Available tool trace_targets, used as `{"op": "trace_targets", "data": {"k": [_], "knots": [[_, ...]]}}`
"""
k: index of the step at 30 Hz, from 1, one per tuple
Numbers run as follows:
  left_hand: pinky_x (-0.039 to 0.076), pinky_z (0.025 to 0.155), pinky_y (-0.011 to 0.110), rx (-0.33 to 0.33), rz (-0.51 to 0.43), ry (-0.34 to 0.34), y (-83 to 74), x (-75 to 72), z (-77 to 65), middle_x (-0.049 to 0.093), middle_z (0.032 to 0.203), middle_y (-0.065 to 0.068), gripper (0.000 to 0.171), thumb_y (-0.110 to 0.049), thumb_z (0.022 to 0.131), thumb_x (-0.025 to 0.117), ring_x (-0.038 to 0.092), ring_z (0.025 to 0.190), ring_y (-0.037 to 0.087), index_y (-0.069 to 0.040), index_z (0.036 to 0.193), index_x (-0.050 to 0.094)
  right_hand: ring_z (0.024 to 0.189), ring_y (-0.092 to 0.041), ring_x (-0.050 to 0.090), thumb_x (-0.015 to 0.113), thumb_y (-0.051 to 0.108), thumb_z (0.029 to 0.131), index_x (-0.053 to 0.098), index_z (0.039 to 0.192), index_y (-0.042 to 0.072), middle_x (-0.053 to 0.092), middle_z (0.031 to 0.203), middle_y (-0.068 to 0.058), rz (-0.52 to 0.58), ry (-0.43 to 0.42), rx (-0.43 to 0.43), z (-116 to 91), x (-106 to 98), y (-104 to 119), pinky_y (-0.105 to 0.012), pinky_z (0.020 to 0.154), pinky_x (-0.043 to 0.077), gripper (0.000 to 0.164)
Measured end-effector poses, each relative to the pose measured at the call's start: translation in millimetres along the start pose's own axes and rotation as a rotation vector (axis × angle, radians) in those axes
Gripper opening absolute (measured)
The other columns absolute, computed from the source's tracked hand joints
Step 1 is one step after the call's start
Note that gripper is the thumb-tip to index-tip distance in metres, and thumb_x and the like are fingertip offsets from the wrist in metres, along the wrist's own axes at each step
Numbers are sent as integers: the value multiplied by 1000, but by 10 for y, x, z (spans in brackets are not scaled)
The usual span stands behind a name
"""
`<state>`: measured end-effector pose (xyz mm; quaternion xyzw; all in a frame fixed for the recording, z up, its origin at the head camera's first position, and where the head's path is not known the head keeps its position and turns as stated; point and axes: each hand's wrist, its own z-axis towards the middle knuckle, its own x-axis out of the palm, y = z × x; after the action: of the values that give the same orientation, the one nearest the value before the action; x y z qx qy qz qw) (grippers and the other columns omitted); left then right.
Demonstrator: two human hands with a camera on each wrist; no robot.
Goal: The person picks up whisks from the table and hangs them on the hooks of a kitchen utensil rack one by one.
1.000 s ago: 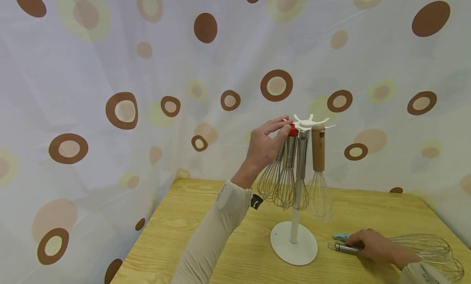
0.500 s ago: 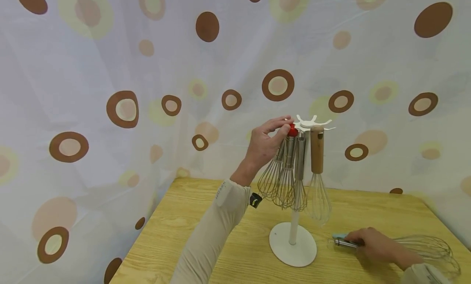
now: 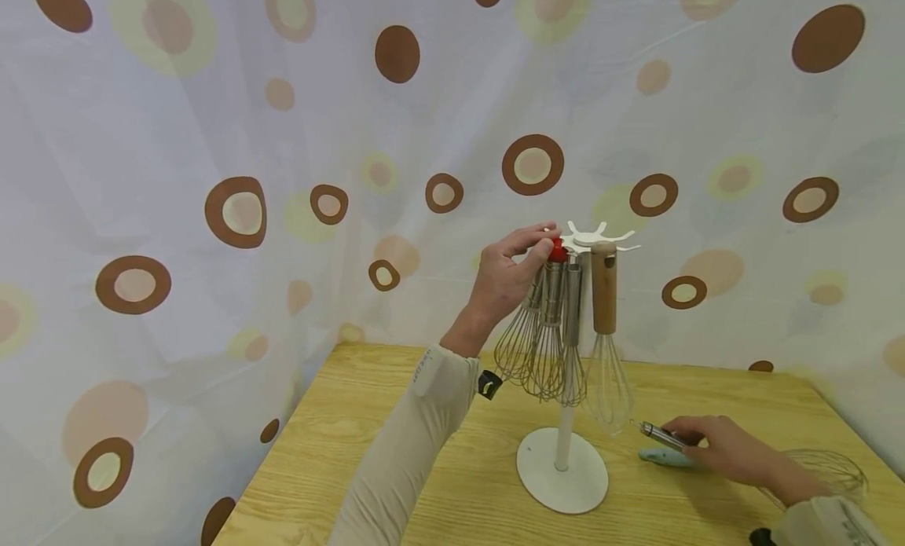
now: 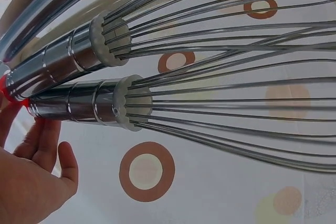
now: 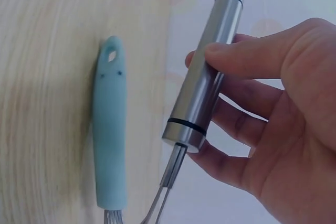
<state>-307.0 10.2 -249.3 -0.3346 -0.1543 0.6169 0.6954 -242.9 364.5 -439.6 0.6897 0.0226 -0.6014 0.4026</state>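
My left hand [image 3: 503, 275] is up at the rack's top, thumb and fingertips pinching the red end [image 3: 558, 250] of a hanging whisk. In the left wrist view, two steel-handled whisks with red ends hang side by side, the nearer one's handle [image 4: 79, 100] just above my curled fingers. My right hand [image 3: 735, 452] holds a steel-handled whisk [image 5: 202, 77] between thumb and fingers, its handle raised over the table. Below it, a whisk with a light blue handle [image 5: 110, 129] lies on the wood. The wire ends of both are partly hidden behind my right hand and wrist.
The white rack's round base [image 3: 563, 483] stands on the wooden table [image 3: 339, 420]. On its hooked top [image 3: 590, 238] also hang a slim steel whisk [image 3: 573, 302] and a wooden-handled whisk [image 3: 604, 294]. A dotted curtain [image 3: 318, 98] closes off the back and left.
My right hand has lifted the steel-handled whisk off the table, its handle now tilted above the blue one. The hanging whisks have shifted slightly left; my left hand stays at the red end.
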Motion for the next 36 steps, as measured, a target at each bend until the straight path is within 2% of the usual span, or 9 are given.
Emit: {"op": "trace_targets", "data": {"k": [6, 13, 16, 21, 25, 28, 30, 36], "knots": [[44, 92, 22, -9, -5, -2, -9, 8, -2, 57, 131, 7, 29, -14, 97, 54, 51, 119, 6, -1, 121, 64, 86, -4, 59, 63, 13, 91, 58, 121, -1, 65, 100, -1, -62, -155, 45, 56, -59, 160, -27, 64, 50, 34], [47, 88, 22, -12, 0, -2, 6, 9, -3, 57, 131, 7, 29, -14, 98, 53, 56, 112, 8, -1, 122, 63, 90, -3, 57, 58, 11, 95, 51, 129, -3, 61, 105, -10, 17, -254, 77, 119, -153, 349, -26, 64, 52, 38], [47, 88, 22, -13, 2, 0, 11, 9, -6, 57, 131, 7, 29, -14, 98, 52, 57, 111, 8, -1, 121, 63, 86, -3, 59, 57, 8, 95, 51, 129, -4, 61, 105, -14, 38, -318, 64, 151, -163, 437, -27, 61, 52, 37], [46, 89, 22, -2, 6, -1, 7, 8, 2, 57, 130, 8, 29, -13, 98, 52, 57, 111, 8, -1, 121, 63, 80, -10, 65, 57, 3, 94, 51, 130, -3, 60, 103, -17, 11, -446, 9, 222, -174, 580, -28, 55, 51, 37], [46, 89, 22, 1, -6, 6, 9, 11, 8, 57, 130, 9, 29, -13, 98, 52, 56, 113, 7, 0, 122, 62, 85, 0, 60, 58, -1, 93, 51, 130, -1, 60, 104, -17, -6, -571, -41, 283, -201, 703, -22, 60, 51, 38], [45, 91, 22, 0, -9, 14, 6, 12, 11, 57, 131, 9, 30, -13, 98, 52, 54, 115, 6, 0, 123, 62, 90, 7, 53, 60, -7, 88, 52, 128, -2, 60, 102, -13, -25, -686, -96, 330, -243, 807, -12, 69, 47, 40], [44, 92, 22, 1, -7, 17, 6, 9, 12, 57, 131, 9, 30, -13, 98, 52, 53, 116, 6, 0, 123, 62, 92, 8, 51, 62, -11, 86, 53, 126, -2, 60, 101, -7, -26, -753, -127, 366, -282, 880, -7, 73, 43, 42], [44, 93, 22, 12, -10, 19, 24, 2, 18, 56, 131, 11, 28, -12, 99, 51, 53, 117, 7, 2, 119, 63, 96, 9, 51, 62, -17, 82, 54, 126, -4, 52, 111, 19, 8, -866, -201, 477, -397, 1115, -5, 76, 42, 46]]}}
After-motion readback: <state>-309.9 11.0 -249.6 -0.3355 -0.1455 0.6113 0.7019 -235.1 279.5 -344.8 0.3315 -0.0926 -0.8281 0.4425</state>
